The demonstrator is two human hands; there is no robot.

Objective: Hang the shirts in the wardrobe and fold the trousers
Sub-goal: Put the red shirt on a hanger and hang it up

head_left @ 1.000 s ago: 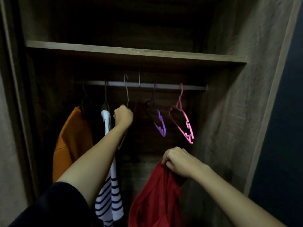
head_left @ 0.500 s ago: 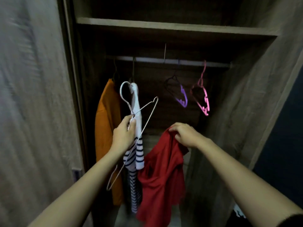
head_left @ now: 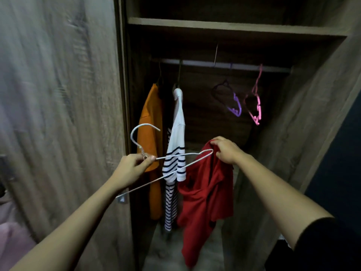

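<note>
My left hand grips a white wire hanger at its neck, in front of the open wardrobe. The hanger's right tip reaches my right hand, which pinches the top of a red shirt that droops below it. On the wardrobe rail hang an orange shirt and a white shirt with navy stripes, both at the left.
A purple hanger and a pink hanger hang bare at the rail's right end. A wooden shelf runs above the rail. The wardrobe door stands at my left, the side wall at my right.
My left hand lifted the white hanger off the rail and brought it down and toward me. The hanger now lies tilted, with its tip at the red shirt held by my right hand.
</note>
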